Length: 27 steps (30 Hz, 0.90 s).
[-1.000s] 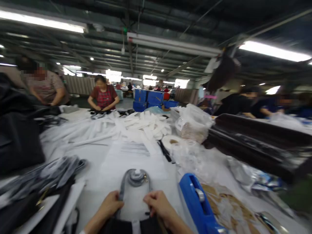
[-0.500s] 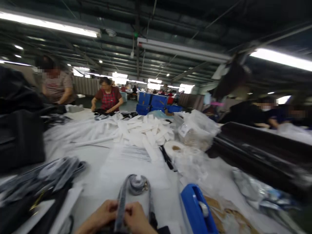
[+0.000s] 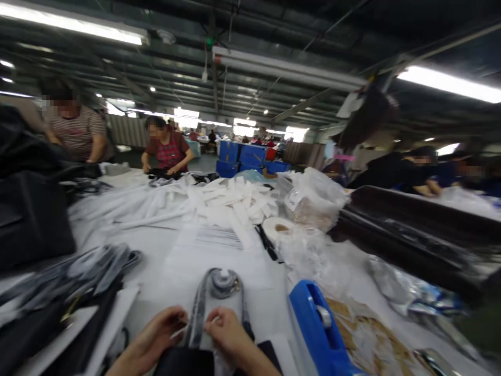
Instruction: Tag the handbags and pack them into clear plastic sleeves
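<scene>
A grey strap loops away from me on the white table, with a wrapped metal fitting at its far end. My left hand is closed on the strap's left run near the bottom edge. My right hand pinches a thin white strip beside the strap, fingers curled. A black bag lies under both wrists, mostly cut off by the frame.
A blue tape dispenser stands at my right. Grey straps and black bags pile up on the left. White strips, a tape roll, plastic bags and a dark roll lie beyond. Other people work at the far side.
My hands came together on the strap half a second ago and now sit slightly apart again. The view swayed a little; the strap loop stays in place.
</scene>
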### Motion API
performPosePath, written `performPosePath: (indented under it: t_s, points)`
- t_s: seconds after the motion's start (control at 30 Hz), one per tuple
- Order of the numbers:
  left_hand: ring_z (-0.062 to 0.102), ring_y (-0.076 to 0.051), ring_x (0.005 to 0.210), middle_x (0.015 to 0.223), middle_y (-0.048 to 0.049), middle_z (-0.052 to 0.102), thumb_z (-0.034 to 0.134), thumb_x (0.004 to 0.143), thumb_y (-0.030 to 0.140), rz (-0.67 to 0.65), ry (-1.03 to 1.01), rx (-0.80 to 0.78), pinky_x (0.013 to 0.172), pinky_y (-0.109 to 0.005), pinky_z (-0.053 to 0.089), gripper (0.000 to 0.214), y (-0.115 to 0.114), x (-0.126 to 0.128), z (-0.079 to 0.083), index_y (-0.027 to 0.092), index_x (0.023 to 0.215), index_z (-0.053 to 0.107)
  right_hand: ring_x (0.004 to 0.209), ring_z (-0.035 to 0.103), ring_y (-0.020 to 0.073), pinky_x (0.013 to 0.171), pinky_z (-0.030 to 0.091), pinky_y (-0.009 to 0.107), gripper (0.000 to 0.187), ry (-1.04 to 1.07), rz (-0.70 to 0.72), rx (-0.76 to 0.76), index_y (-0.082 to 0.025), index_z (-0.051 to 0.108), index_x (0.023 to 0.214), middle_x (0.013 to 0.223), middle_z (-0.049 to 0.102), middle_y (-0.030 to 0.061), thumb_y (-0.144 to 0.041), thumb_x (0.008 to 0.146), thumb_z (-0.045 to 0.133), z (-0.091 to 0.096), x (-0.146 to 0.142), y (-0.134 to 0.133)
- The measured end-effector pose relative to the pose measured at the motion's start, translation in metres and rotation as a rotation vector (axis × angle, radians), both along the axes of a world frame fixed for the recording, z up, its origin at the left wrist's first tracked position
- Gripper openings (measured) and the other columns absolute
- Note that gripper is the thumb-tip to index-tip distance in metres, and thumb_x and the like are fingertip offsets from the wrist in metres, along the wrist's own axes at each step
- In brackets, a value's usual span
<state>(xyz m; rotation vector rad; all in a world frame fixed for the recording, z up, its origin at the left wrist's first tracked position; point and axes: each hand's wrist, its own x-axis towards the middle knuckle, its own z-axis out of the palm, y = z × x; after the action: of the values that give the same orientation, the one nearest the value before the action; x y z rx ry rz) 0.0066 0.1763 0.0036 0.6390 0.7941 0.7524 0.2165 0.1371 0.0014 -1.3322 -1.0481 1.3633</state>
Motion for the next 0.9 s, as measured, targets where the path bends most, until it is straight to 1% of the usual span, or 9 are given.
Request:
performPosePath:
  t_s: [0.07,0.2,0.3,0.43,0.57,0.67,0.73,0.83,0.9]
  points:
    - [0.061,-0.012,0.069,0.069,0.0016,0.066,0.072,0.07,0.032,0.087,-0.179,-0.069,0.072,-0.027,0.045,0.018,-0.004,0.007,0.004,0.018,0.068,0.061,0.04,0.042,0.0095,0.039,0.029,0.022,0.033,0.123,0.061,-0.1,-0.023,0.057,0.068,0.046,0.05,-0.006,-0.04,0.056,0.082,0.008,0.003,0.0]
    - [0.059,-0.013,0.064,0.064,-0.0003,0.062,0.067,0.069,0.03,0.154,-0.223,-0.075,0.062,-0.025,0.044,0.016,-0.002,0.021,0.009,0.017,0.067,0.059,0.046,0.05,0.0085,0.049,0.042,0.022,0.039,0.3,0.174,-0.237,-0.018,0.055,0.072,0.056,0.057,-0.0034,-0.054,0.069,0.071,0.019,0.012,0.002]
    - [0.052,-0.007,0.056,0.076,-0.003,0.067,0.07,0.066,0.023,0.161,-0.218,-0.047,0.049,-0.017,0.032,0.016,-0.001,0.025,0.009,0.015,0.077,0.062,0.076,0.065,0.0147,0.077,0.05,0.027,0.03,0.502,0.249,-0.272,-0.013,0.065,0.088,0.083,0.069,0.0065,-0.034,0.068,0.071,0.028,0.014,0.0]
    - [0.04,0.0,0.048,0.091,-0.004,0.067,0.072,0.048,0.002,0.109,-0.184,0.002,0.041,-0.015,0.014,0.051,0.0,0.029,0.006,0.015,0.096,0.066,0.099,0.064,0.0208,0.092,0.045,0.031,0.058,0.633,0.338,-0.189,-0.015,0.065,0.109,0.109,0.069,0.0098,-0.006,0.051,0.07,0.029,0.009,-0.002]
    - [0.041,0.0,0.048,0.096,-0.004,0.067,0.078,0.05,0.008,0.098,-0.13,0.03,0.04,-0.016,0.015,0.057,-0.003,0.032,0.009,0.017,0.105,0.067,0.091,0.064,0.0189,0.085,0.047,0.03,0.047,0.412,0.243,-0.075,-0.017,0.068,0.103,0.098,0.07,0.0082,-0.027,0.058,0.08,0.013,0.001,0.004]
    - [0.049,-0.004,0.053,0.095,-0.0062,0.068,0.084,0.057,0.027,0.072,-0.075,0.14,0.044,-0.017,0.025,0.06,-0.005,0.034,0.015,0.017,0.114,0.065,0.055,0.055,0.0128,0.056,0.044,0.027,0.047,0.039,0.149,-0.001,-0.015,0.067,0.092,0.07,0.064,0.0033,-0.058,0.073,0.063,0.004,-0.001,0.013]
    - [0.057,-0.011,0.065,0.094,-0.0084,0.069,0.083,0.059,0.04,0.047,-0.04,0.274,0.054,-0.019,0.038,0.066,-0.006,0.037,0.018,0.014,0.117,0.063,0.043,0.043,0.0106,0.046,0.035,0.026,0.05,-0.124,0.13,0.036,-0.016,0.066,0.088,0.059,0.056,-0.0005,-0.063,0.076,0.055,0.006,0.0,0.019]
    - [0.063,-0.019,0.086,0.1,-0.0119,0.069,0.073,0.069,0.053,0.077,0.179,0.475,0.074,-0.026,0.048,0.071,-0.004,0.042,0.016,0.01,0.123,0.058,0.058,0.054,0.0166,0.057,0.041,0.029,0.037,-0.357,0.195,0.159,-0.018,0.066,0.082,0.067,0.062,0.0023,-0.053,0.08,0.054,0.019,0.0,0.024]
    - [0.064,-0.021,0.089,0.099,-0.0117,0.069,0.062,0.079,0.052,0.088,0.425,0.607,0.077,-0.029,0.049,0.067,0.0,0.045,0.012,0.008,0.128,0.053,0.071,0.059,0.0211,0.067,0.043,0.032,0.031,-0.553,0.26,0.253,-0.019,0.065,0.077,0.073,0.066,0.0043,-0.046,0.083,0.05,0.028,-0.001,0.025]
